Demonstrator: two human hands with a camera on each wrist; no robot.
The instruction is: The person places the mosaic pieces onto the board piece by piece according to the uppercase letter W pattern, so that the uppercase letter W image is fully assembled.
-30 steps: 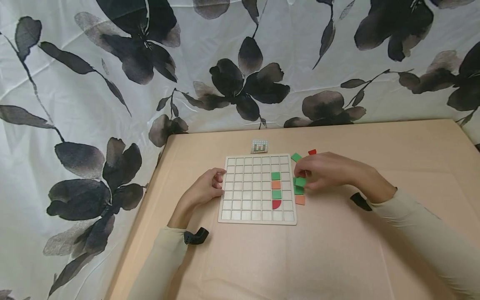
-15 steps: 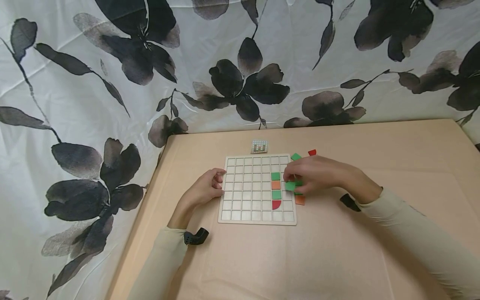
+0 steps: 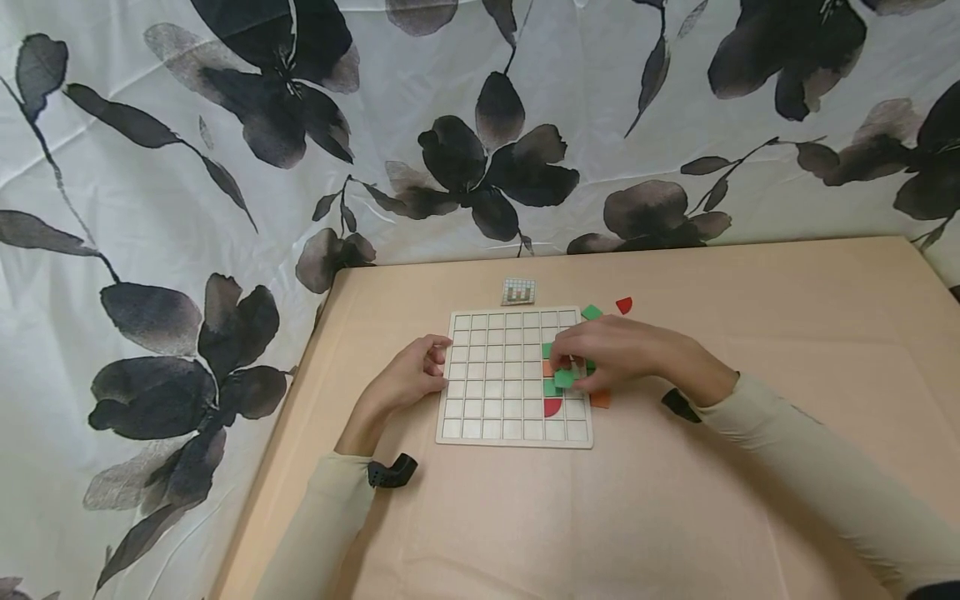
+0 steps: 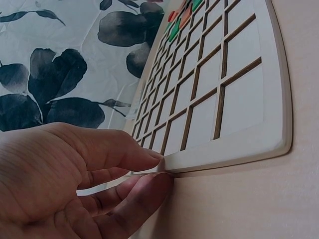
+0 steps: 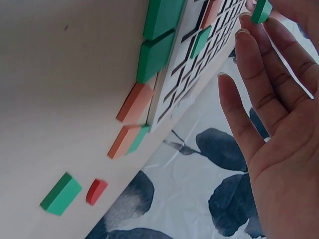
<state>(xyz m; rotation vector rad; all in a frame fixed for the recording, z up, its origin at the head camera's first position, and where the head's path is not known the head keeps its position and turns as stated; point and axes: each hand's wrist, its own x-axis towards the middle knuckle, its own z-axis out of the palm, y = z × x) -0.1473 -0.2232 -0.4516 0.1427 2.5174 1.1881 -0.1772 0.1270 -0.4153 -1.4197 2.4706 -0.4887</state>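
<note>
A white board (image 3: 487, 409) with a grid of square recesses lies flat on the table. My left hand (image 3: 409, 372) holds its left edge; in the left wrist view the thumb (image 4: 149, 155) rests at the rim with a finger (image 4: 154, 191) just below. Over the board's right side, my right hand (image 3: 622, 350) pinches a green tile (image 3: 564, 379), visible at the fingertips in the right wrist view too. One column carries a green tile (image 3: 547, 351), an orange tile (image 3: 547, 368), another green tile and a red rounded tile (image 3: 552, 407). The right hand partly covers this column.
Loose tiles lie right of the board: an orange tile (image 3: 600, 400), a green tile (image 3: 592, 312), a red tile (image 3: 624, 305) and several others, partly hidden. Behind the board sits a small patterned card (image 3: 518, 292). A floral cloth (image 3: 420, 83) hangs behind the table.
My right hand has moved left from the loose tiles to over the board, bringing the green tile along. My left hand has stayed at the board's edge.
</note>
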